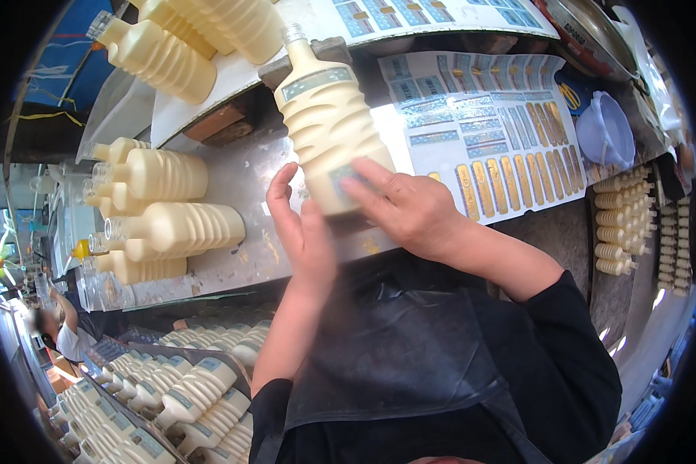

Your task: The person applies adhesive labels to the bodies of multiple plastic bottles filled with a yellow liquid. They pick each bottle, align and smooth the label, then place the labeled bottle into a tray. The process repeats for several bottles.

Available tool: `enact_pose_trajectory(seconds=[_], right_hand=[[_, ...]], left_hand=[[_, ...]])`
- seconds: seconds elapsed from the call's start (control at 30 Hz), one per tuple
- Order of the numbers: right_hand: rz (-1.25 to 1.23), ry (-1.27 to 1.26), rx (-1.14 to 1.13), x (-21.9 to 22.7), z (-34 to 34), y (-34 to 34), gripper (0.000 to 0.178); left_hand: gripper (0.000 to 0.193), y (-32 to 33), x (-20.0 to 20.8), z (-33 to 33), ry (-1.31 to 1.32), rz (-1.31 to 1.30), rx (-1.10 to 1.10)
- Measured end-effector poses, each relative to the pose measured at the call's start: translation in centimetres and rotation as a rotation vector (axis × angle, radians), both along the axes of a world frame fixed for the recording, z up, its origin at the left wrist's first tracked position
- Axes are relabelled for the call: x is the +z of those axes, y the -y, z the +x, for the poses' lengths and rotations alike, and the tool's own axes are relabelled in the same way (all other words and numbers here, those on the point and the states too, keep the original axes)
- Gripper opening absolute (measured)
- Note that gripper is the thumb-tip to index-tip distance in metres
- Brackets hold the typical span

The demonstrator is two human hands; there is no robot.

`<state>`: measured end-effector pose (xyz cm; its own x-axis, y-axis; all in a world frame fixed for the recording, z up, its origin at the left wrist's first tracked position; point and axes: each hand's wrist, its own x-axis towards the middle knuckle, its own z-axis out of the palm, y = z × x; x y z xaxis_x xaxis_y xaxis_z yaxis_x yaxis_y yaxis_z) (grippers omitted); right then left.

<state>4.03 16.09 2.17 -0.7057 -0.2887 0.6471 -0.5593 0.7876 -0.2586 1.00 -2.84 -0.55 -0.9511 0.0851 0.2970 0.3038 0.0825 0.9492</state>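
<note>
A cream bottle [329, 127] with wavy ridges lies tilted before me, its clear neck pointing away over a dark block [269, 74]. Around its shoulder runs a blue patterned label [315, 82]. My right hand [414, 209] reaches across the lower body, its extended fingertips on a small bluish label [339, 179] there. Beside the bottle's base, my left hand [305, 240] is open with its fingers apart and slightly curled; whether it touches the bottle I cannot tell. To the right lies a sheet of blue and gold stickers [483, 116], with some of its stickers near my right hand.
Several plain cream bottles [174, 228] lie at the table's left, with more bottles [158, 58] on the raised shelf. Labelled bottles [201, 383] fill trays at lower left. A lavender bucket [605, 131] and a metal basin [591, 35] stand right. Another person [71, 332] is far left.
</note>
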Motion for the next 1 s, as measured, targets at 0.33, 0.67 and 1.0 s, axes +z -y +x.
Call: enact_pose_trajectory(seconds=[0.33,0.67,1.0], right_hand=[[-0.621,0.368,0.127,-0.3,0.3,-0.3,0.026],[-1.491,1.281,0.162,5.9,3.0,-0.8,0.045],[-1.25,1.15,0.229,5.6,1.5,-1.3,0.052]], left_hand=[[0.06,0.7,1.0,1.0,-0.507,-0.429,0.134],[0.025,-1.2,4.0,1.3,-0.909,-0.721,0.243],[0.027,-0.8,4.9,1.7,-0.469,-0.435,0.104]])
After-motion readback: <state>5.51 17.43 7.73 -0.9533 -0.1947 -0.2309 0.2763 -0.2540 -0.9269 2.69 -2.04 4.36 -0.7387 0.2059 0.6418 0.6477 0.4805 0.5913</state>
